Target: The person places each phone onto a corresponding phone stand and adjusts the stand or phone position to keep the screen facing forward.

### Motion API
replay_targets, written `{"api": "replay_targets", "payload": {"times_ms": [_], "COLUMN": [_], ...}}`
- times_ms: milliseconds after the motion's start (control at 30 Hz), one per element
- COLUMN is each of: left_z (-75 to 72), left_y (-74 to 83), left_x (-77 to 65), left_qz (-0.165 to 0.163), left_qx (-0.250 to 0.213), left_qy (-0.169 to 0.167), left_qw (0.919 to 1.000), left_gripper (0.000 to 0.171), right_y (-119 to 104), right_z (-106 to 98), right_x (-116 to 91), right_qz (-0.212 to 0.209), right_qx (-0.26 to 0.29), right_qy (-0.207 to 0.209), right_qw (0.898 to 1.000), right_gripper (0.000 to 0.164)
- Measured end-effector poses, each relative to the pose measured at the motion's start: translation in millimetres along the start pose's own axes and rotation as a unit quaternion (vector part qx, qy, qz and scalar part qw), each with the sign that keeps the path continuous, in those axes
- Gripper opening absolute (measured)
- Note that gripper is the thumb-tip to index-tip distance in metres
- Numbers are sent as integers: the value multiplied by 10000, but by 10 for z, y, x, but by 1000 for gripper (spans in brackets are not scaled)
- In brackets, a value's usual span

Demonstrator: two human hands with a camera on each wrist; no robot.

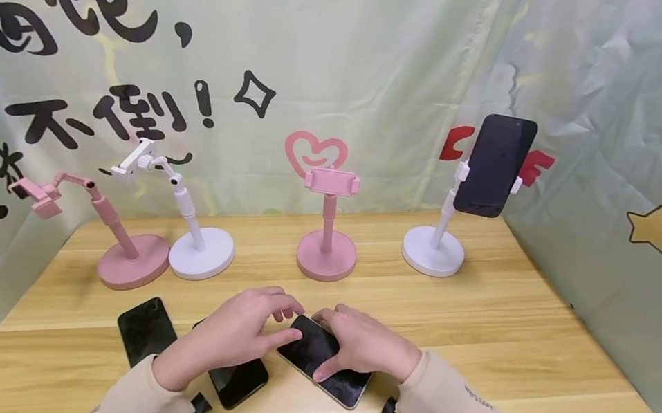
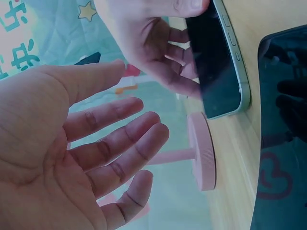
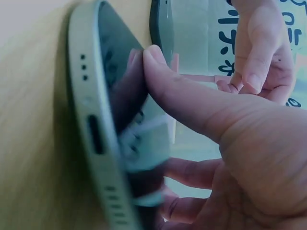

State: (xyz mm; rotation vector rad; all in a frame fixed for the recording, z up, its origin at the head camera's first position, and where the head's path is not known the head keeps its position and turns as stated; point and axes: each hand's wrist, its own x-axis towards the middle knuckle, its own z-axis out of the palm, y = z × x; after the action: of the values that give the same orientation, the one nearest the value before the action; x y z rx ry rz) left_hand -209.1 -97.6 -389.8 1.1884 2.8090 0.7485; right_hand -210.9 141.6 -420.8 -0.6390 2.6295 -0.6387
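Note:
A smartphone with a dark screen and a pale frame lies aslant on the table. My right hand grips it across its width: the thumb is at the near long edge and the fingers are at the far one. In the right wrist view the thumb touches the screen side, and the fingers are partly hidden by the phone. My left hand hovers at the phone's left end, its fingers loosely bent with nothing in them. Beneath the left forearm lies a second dark smartphone, partly covered.
Further left is a third dark phone. Along the back stand a pink phone stand, a white one, another pink one and a white one holding an upright phone. A printed cloth hangs behind the table.

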Motion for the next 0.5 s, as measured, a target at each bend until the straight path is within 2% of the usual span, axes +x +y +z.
{"api": "replay_targets", "payload": {"times_ms": [233,500], "left_z": [-25,-107], "left_y": [-43,-61], "left_x": [-5,-15], "left_qz": [96,-21], "left_qx": [-56,-88], "left_qy": [205,263], "left_qw": [9997,9996], "left_gripper": [23,22], "right_y": [43,129], "right_z": [-1,-81], "right_x": [22,35], "right_qz": [-307,-803], "right_qx": [648,1121], "right_qy": [-332,-338], "right_qw": [9969,9899], "right_gripper": [64,35]}}
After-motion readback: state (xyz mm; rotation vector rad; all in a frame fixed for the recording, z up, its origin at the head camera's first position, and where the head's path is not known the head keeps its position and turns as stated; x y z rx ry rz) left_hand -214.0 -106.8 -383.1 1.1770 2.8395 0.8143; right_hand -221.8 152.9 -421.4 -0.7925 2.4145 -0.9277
